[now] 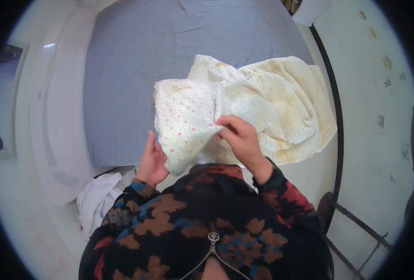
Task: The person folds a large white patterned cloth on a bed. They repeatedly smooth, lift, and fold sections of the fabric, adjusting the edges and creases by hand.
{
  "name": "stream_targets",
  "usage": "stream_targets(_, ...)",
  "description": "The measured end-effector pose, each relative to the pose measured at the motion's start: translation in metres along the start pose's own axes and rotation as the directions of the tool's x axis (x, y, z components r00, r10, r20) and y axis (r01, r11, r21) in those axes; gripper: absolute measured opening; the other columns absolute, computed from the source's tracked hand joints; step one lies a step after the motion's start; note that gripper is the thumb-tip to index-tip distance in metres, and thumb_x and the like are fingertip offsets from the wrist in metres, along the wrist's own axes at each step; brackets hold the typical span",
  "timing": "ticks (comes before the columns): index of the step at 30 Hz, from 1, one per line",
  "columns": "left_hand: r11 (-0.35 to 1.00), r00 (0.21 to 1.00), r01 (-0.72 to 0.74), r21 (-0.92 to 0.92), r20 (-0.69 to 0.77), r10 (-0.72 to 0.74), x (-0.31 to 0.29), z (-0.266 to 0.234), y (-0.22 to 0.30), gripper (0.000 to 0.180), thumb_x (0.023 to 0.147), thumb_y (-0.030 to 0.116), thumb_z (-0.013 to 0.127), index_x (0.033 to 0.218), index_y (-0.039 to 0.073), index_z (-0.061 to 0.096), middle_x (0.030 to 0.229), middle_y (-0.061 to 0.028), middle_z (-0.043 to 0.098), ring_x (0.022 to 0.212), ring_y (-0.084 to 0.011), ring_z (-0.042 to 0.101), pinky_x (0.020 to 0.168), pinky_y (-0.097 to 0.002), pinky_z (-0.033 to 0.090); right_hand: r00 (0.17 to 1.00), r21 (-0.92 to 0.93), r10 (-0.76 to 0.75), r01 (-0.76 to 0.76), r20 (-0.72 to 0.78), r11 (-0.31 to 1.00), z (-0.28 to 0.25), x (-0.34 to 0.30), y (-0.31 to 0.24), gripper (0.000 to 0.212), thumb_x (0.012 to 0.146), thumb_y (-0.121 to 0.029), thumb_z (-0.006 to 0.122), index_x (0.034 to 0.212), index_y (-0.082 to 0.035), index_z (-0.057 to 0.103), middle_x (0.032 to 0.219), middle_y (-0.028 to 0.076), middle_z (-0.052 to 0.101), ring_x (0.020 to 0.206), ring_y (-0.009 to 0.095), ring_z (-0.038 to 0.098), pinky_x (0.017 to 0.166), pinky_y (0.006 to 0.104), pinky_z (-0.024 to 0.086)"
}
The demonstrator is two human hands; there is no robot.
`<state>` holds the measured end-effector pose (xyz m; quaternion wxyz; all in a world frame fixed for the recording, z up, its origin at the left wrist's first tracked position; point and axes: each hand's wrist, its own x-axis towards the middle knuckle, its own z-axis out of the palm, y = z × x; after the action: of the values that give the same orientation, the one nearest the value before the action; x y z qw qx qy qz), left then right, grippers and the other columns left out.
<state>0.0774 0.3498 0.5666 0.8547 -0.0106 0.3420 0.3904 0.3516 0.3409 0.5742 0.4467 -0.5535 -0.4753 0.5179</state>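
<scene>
A white cloth with pink dots (183, 112) hangs in front of me, its lower part narrowing to a rounded fold near my body. My right hand (239, 142) pinches its edge between thumb and fingers. My left hand (153, 161) is at the cloth's lower left side, palm turned inward, thumb up and apart; its fingertips are partly hidden by the cloth. Behind and to the right, a bulky, crumpled cream quilt with small dots and yellowish stains (281, 107) lies over the bed's near right corner. I cannot tell whether the pink-dotted cloth is joined to it.
A bed with a grey-blue sheet (123, 79) extends away from me, with a pale headboard (62, 121) along its left. White crumpled fabric (97, 198) lies low on the left. At right are a pale wall with small drawings (379, 70) and a dark metal rack (356, 219).
</scene>
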Motion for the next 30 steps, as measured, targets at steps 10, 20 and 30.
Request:
stream_targets(10,0.993,0.984,0.117,0.005,0.137,-0.117,0.072,-0.056,-0.02,0.048,0.108,0.029,0.046,0.149,0.005,0.043,0.143,-0.0151,0.055,0.125,-0.0283,0.059,0.106,-0.0449,0.05,0.867,0.184,0.272,-0.374,0.417,0.909,-0.014,-0.062,-0.037,0.014,0.095,-0.001,0.06,0.108,-0.002,0.064,0.094,0.0,0.064,0.081,0.008,0.061,0.074,0.0232,0.05)
stream_targets(20,0.939,0.978,0.041,0.341,-0.207,0.033,0.068,0.017,0.002,0.044,0.108,0.028,0.044,0.142,0.0,0.048,0.14,-0.0173,0.057,0.123,-0.0286,0.06,0.106,-0.0446,0.051,0.927,0.177,0.179,-0.247,0.329,0.953,-0.03,-0.058,-0.039,0.01,0.096,-0.005,0.061,0.105,-0.003,0.065,0.097,0.001,0.062,0.09,0.009,0.059,0.081,0.0238,0.047)
stream_targets(30,0.936,0.952,-0.305,0.176,0.083,0.295,0.051,-0.003,0.065,0.049,0.107,0.026,0.05,0.146,-0.001,0.04,0.143,-0.0167,0.052,0.13,-0.0284,0.055,0.11,-0.0449,0.046,0.977,-0.255,-0.142,0.179,0.159,0.95,-0.115,-0.096,-0.104,0.004,0.087,0.0,0.066,0.085,0.0,0.064,0.08,0.004,0.059,0.076,0.015,0.057,0.068,0.0271,0.043)
